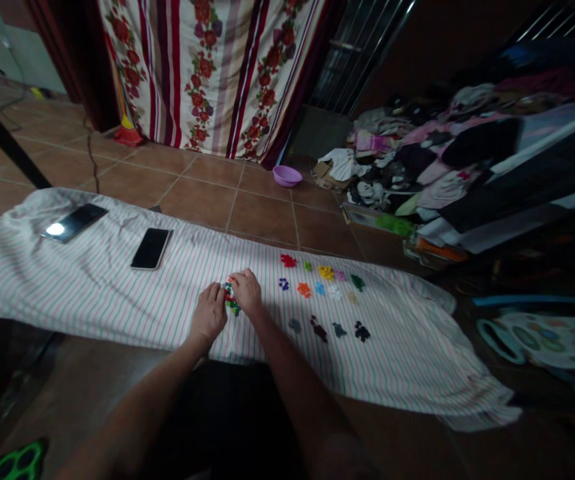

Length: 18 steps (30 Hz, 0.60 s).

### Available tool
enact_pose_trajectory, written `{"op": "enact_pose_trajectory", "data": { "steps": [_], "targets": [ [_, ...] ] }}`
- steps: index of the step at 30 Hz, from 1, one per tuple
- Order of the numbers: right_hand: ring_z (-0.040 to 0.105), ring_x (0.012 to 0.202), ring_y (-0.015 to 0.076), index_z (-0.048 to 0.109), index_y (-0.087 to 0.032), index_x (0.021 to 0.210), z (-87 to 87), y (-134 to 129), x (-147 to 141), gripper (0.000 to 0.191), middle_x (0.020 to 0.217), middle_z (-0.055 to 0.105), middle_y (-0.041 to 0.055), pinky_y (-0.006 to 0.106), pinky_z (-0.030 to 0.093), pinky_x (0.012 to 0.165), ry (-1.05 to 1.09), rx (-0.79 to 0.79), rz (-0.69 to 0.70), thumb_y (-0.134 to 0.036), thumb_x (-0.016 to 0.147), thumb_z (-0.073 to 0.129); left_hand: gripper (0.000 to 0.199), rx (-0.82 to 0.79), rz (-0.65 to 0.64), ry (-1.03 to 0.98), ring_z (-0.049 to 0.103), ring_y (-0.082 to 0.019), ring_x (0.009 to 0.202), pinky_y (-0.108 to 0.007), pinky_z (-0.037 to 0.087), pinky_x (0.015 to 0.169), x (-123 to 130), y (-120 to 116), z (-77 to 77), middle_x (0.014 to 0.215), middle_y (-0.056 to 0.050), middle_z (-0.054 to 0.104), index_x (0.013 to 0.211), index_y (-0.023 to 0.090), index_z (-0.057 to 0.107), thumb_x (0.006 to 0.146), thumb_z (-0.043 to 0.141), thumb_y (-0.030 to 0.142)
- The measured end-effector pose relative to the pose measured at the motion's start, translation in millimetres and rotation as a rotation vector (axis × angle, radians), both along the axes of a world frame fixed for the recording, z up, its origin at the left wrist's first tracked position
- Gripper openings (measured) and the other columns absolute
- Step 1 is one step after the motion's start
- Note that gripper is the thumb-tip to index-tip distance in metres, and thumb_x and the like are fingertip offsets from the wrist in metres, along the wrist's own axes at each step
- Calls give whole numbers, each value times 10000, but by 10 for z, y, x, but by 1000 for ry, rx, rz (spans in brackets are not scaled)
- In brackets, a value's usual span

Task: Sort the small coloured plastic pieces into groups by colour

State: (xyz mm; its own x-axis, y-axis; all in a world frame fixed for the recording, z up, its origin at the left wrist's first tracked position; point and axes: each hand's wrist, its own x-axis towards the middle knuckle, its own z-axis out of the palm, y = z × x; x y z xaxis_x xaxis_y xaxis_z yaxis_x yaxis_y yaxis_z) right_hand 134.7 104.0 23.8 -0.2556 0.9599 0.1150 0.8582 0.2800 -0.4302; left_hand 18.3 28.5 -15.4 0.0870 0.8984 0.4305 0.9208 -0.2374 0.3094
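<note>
Colourful pieces (232, 306) between left hand (210, 313) and right hand (248, 292), both curled narrow; hold unclear

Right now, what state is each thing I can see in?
Mixed bits: bunched, partly hidden
Left hand: fingers bent, at mixed bits
Right hand: fingers bent, at mixed bits
Piles: apart, grouped by colour
Phone: flat, screen dark
Glossy slab: flat, catching glare
Cloth: spread, wrinkled
Bowl: upright
Curtain: hanging
Clothes: heaped

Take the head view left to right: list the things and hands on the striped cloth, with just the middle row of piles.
Dark slab, phone, left hand, right hand, purple pile, orange pile, blue pile, white pile, beige pile.
</note>
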Motion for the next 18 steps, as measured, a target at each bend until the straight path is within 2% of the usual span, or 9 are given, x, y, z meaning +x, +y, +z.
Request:
{"op": "enact_pose_trajectory", "data": {
  "steps": [4,9,13,18],
  "targets": [
    [532,950,217,712,-243,941,114,66,-85,215,971,592,87,304,417,788,-112,-58,38,-181,898,511,361,-15,-2,-23,452,-269,1228,-453,427,997,6,-2,9,1239,-160,543,1192,133,540,879,362,148],
    [532,954,196,698,-241,891,143,60,-124,174,957,597,69,277,417,796,-114,-19,67,-188,885,533,379,-6,4,-30,452,-271,1230,-453,430,995,10,-4,-6,1244,-163,543,1210,123,533,874,360,149],
    [566,881,166,674,-243,891,60,21,-68,130,927,622,39,252,432,787,51,31,11,-223,866,548,389,21,2,-31,467,-271,1225,-464,428,996,3,3,-35,1243,-149,558,1217,142,533,872,353,149],
    [628,842,158,628,-203,877,-89,-55,182,116,899,666,45,255,470,807,333,124,-195,-220,839,520,388,21,-3,-27,466,-275,1243,-458,426,1003,-6,12,-62,1252,-148,583,1214,130,543,881,345,150]
  ]
}}
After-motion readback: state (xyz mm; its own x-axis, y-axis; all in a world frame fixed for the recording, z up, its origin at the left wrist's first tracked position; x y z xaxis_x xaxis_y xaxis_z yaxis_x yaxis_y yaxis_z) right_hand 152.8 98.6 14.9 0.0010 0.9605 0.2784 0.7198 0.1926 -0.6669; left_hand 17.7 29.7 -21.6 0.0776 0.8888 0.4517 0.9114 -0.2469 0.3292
